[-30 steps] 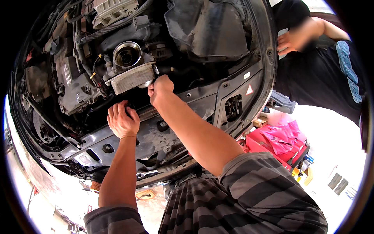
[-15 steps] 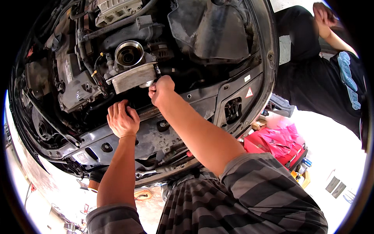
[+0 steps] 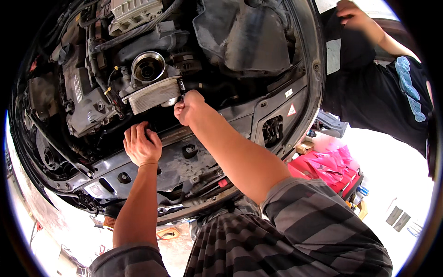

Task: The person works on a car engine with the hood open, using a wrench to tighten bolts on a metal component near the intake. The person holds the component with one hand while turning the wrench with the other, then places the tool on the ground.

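Note:
In an open engine bay, a finned metal oil cooler (image 3: 154,98) sits below a round, open filter housing (image 3: 148,67) with a shiny rim. My right hand (image 3: 189,107) is closed at the cooler's right end. From its top a slim dark shaft (image 3: 182,87) reaches up along the cooler's corner; the rest is hidden in my fist. My left hand (image 3: 143,145) lies over the edge of the black front panel (image 3: 207,124), below the cooler. Its fingers are bent and somewhat apart, with the tips partly out of sight and nothing seen in them.
A wrench (image 3: 170,208) lies on the front ledge. Left of it is a black, orange-ringed round part (image 3: 110,218). A pink cover (image 3: 330,164) drapes a red cart at right. Another person in black (image 3: 369,97) is beside the car; their hand (image 3: 350,14) is raised.
The view has shifted slightly, so the engine bay sits a little further left. My hands keep their places at the cooler and panel. The other person's hand has moved left and up.

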`<action>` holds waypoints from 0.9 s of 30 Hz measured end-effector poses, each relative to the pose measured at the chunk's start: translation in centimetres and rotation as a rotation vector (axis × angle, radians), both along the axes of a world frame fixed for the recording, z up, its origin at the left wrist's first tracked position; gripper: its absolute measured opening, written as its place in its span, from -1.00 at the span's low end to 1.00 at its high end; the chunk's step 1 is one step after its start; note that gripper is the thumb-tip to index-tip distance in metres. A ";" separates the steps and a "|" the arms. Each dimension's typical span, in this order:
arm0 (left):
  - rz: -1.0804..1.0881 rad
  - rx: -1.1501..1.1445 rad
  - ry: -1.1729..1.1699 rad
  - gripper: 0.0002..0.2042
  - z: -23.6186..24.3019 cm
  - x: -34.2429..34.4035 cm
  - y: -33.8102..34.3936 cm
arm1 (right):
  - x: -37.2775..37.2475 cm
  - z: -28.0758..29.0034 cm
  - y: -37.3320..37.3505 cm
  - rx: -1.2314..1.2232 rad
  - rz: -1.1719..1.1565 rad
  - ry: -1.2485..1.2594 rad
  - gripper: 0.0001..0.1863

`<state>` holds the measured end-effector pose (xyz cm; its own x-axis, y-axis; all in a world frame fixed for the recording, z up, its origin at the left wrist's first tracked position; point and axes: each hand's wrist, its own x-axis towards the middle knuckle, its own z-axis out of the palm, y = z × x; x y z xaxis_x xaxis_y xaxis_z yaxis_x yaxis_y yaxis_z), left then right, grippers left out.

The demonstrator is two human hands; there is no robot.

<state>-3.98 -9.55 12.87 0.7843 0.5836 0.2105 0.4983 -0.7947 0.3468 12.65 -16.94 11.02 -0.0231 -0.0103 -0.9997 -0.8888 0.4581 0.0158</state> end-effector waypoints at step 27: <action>-0.001 -0.025 -0.003 -0.82 0.2 0.0 0.3 | -0.5 2.0 0.4 -0.006 0.013 -0.181 -0.71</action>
<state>-3.94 -9.29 13.05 0.7841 0.5882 0.1981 0.4968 -0.7861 0.3678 12.16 -16.54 13.05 0.1573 -0.0151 -0.9874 -0.8829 0.4458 -0.1474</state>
